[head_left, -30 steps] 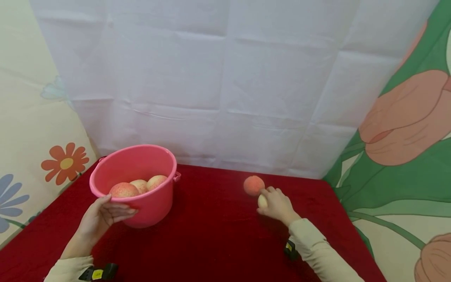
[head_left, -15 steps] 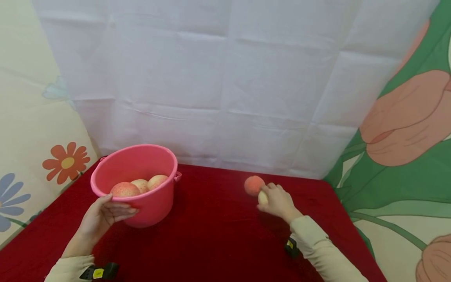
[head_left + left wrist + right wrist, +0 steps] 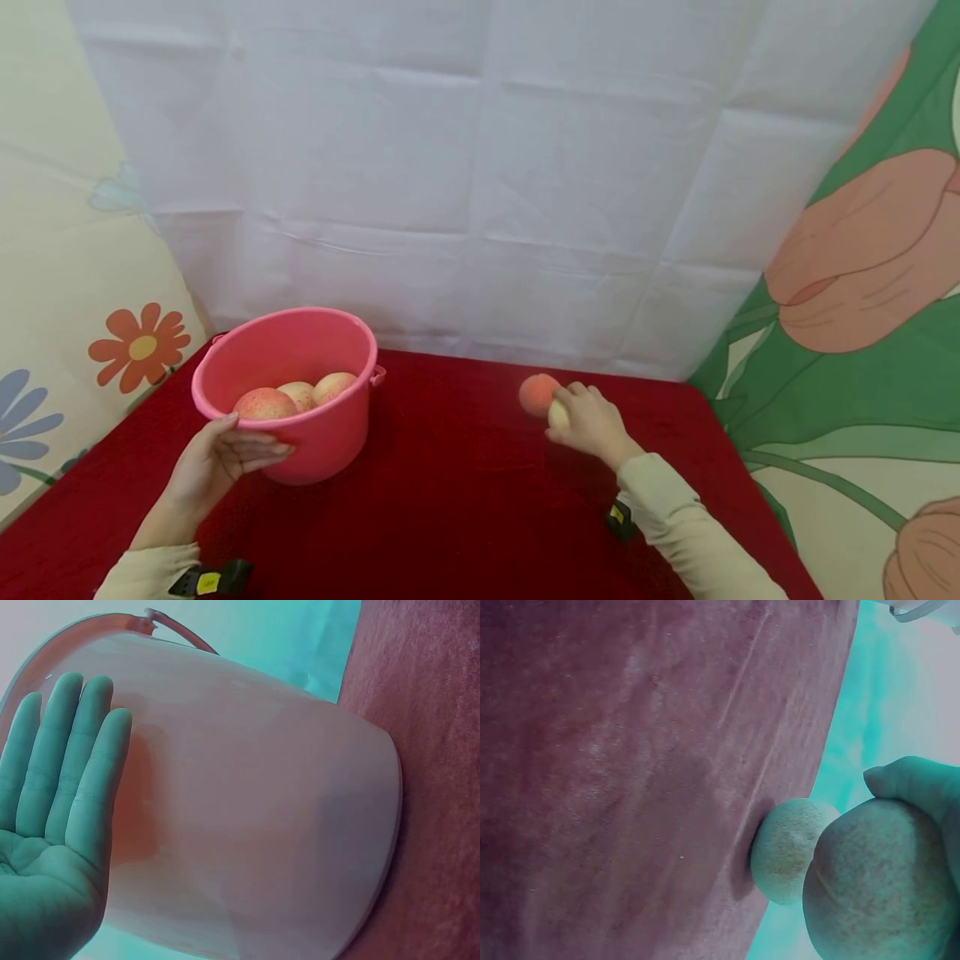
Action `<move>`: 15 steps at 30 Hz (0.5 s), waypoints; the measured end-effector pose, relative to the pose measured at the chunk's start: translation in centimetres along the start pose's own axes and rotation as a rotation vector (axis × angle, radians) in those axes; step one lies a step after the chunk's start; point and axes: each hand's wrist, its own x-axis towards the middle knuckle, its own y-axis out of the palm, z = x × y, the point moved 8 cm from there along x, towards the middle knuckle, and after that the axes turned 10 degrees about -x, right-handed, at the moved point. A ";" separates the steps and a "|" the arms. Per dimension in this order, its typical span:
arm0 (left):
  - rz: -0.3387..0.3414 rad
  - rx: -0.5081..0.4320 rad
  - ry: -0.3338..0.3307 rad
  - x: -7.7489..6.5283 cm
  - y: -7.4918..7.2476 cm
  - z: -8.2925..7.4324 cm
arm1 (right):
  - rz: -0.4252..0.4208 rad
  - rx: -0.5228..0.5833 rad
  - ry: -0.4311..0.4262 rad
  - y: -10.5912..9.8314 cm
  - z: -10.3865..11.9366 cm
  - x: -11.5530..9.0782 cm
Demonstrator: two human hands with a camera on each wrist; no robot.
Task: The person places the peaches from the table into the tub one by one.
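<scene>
In the head view, my right hand (image 3: pixel 588 421) grips a pale peach (image 3: pixel 558 414) on the right side of the table. The right wrist view shows this peach (image 3: pixel 881 881) large, with a fingertip over its top. A redder peach (image 3: pixel 537 394) lies just beyond it, overlapped by the held one. On the left, my left hand (image 3: pixel 213 462) rests at the near side of a pink bucket (image 3: pixel 330 446), its thumb tip at the rim. Straight fingers (image 3: pixel 97 769) lie against the wall in the left wrist view. Inside the bucket are a reddish peach (image 3: pixel 265 405) and two paler ones (image 3: pixel 333 387).
Dark red cloth (image 3: pixel 450 500) covers the table. Behind it hangs a creased white sheet (image 3: pixel 465 208) along the back edge. Flower-printed cloth (image 3: pixel 847 400) borders the right side, with more on the left. A small handle lug (image 3: pixel 378 376) sticks out from the bucket's right side.
My right hand and the pale peach have shifted very slightly. The left hand and the bucket stay in place.
</scene>
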 end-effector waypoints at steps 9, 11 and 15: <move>0.004 0.011 0.004 0.0 0.0 0.0 | -0.027 -0.017 -0.013 -1.0 0.0 0.3; 0.000 0.011 0.004 0.0 0.0 -0.1 | -0.023 -0.022 -0.015 -1.2 0.1 0.3; -0.005 0.007 -0.001 0.0 0.0 -0.1 | -0.015 -0.030 -0.012 -1.5 0.1 0.5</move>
